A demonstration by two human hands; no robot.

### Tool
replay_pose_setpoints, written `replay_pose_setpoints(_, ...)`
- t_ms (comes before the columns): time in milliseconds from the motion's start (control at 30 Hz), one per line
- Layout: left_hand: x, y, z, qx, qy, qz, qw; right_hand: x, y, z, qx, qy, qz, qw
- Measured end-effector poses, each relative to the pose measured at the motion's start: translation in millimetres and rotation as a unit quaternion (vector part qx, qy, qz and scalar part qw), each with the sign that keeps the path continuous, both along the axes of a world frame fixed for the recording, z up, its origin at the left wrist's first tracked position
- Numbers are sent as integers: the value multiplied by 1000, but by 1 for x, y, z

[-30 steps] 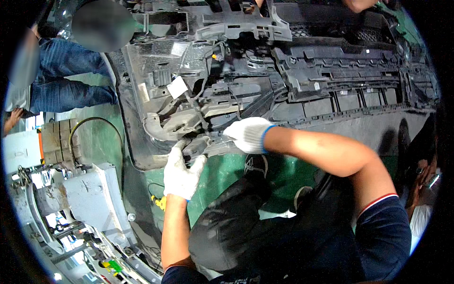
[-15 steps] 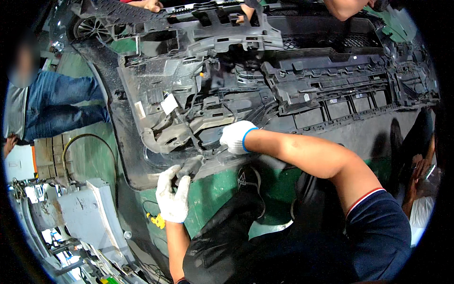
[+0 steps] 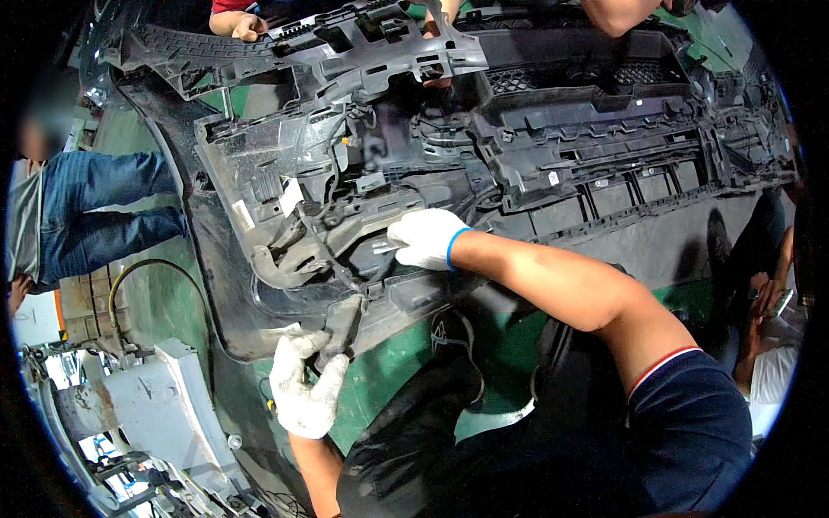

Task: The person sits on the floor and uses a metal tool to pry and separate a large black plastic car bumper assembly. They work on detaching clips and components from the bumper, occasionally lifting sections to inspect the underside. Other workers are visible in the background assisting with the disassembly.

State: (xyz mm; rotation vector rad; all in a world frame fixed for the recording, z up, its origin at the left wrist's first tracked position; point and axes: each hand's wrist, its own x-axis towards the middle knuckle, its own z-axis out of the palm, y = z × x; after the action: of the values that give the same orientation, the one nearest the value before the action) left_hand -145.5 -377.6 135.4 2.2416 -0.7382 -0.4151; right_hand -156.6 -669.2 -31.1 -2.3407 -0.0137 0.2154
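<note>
My left hand (image 3: 309, 390), in a white glove, has its fingers and thumb closed round the lower end of a dark grey elongated piece (image 3: 342, 326). The piece's upper end lies against the near edge of a large black bumper (image 3: 224, 324). A white glove with a blue cuff covers my right hand (image 3: 427, 239), bent over the bumper's inner side. From its closed fingers a small pale metallic tip (image 3: 382, 247) sticks out; the rest is hidden in the glove. Brackets and a white label (image 3: 291, 198) sit left of this hand.
Across the bumper, a co-worker's hand (image 3: 248, 28) grips a black plastic frame (image 3: 380, 65). A person in jeans (image 3: 108, 203) stands at left. Grey metal car parts (image 3: 142, 388) lie lower left, beside a curved hose (image 3: 155, 262). Another person's hands (image 3: 764, 293) show at right.
My left hand and the grey piece have moved down, the piece now more upright. My right hand has shifted slightly left and up. The co-worker's black frame has moved left.
</note>
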Motion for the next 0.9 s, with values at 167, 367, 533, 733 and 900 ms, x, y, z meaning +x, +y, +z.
replay_pose_setpoints(167, 5, 12, -16, 9, 69, 47, 996, 6, -41, 24, -9, -26, -117, 993)
replay_pose_setpoints(367, 13, -4, -7, 63, 70, 107, 990, -22, -78, 60, 93, 134, 102, 981)
replay_pose_setpoints(533, 60, -24, 10, -45, 131, 200, 970, -34, -68, 24, 32, 53, 161, 985)
replay_pose_setpoints(733, 185, -43, -13, 130, -127, 198, 963, -29, -61, 29, 38, 105, 152, 982)
replay_pose_setpoints(900, 210, -68, -48, -198, 240, 185, 932, -34, -71, 26, 80, 163, 101, 978)
